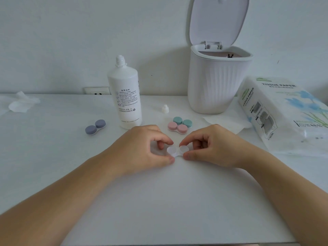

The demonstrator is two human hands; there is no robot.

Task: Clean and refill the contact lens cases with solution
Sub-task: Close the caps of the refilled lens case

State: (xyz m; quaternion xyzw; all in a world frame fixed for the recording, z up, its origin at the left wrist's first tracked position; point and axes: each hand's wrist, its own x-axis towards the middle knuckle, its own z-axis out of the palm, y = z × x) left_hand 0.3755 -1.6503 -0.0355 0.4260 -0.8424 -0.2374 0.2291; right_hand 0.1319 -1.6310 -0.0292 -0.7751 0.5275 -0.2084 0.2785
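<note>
Near the table's front centre, both hands pinch a white lens case (pixel 176 151) lying flat with its long axis running left to right.

On the white table (pixel 159 201), the left hand (pixel 142 148) curls thumb and forefinger round the case's left cap, and the right hand (pixel 211 146) clamps thumb and forefinger on the right cap — fingertips nearly meeting over the middle. Just beyond lie a pink case (pixel 177 127) and a green case (pixel 182 121), side by side and touching, both angled left-to-right; further left sits a purple-grey case (pixel 95 126), tilted up toward the right. Behind stands the solution bottle (pixel 125 96) upright and uncapped, its small cap (pixel 165 109) set apart on the table. Farther back — an open-lidded white bin (pixel 216 82), a tissue pack (pixel 284 114) and a crumpled tissue (pixel 22 103).
</note>
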